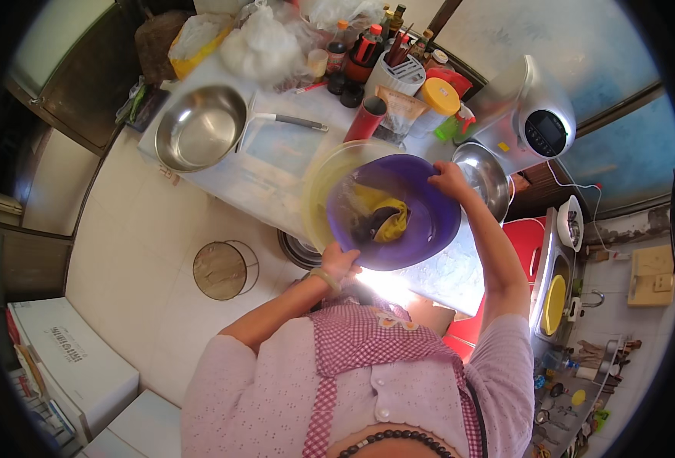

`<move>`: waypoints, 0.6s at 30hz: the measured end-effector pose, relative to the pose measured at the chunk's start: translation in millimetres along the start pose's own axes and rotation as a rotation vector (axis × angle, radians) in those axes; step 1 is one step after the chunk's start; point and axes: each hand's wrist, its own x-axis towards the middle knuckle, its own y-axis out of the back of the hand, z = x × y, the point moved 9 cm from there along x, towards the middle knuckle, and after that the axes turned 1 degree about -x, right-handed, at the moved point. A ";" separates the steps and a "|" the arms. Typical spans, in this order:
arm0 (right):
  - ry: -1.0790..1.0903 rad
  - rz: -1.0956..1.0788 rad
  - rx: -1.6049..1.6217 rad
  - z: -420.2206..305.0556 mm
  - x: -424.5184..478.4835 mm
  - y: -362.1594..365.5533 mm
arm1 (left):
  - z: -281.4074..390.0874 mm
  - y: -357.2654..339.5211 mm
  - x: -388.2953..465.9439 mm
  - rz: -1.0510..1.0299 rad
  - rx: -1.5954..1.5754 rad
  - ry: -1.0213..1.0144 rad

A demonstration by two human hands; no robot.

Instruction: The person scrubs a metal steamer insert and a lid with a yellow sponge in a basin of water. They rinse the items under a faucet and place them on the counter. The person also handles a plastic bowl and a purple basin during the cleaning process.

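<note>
My left hand (340, 262) grips the near left rim of a purple plastic basin (434, 220). At the basin's far right rim, my right hand (448, 181) has its fingers closed over the edge. The basin is tilted, and a wet yellow cloth (393, 222) with a dark part lies in it, seemingly with some water. Behind and left of it, partly covered, is a larger pale yellow basin (317, 189) on the table. A steel bowl (480, 172) stands just beyond my right hand.
On the table (228, 186) are a steel pan (200, 129), a red cylinder (366, 117), sauce bottles (337, 48) and a yellow-lidded jar (440, 97). A silver air fryer (529, 114) stands at the right back, a sink (560, 269) at the right. A round stool (220, 271) is on the floor.
</note>
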 end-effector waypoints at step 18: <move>0.159 -0.293 -0.731 -225.5 38.5 59.6 | -23.0 -80.6 -23.9 -0.784 -0.793 0.590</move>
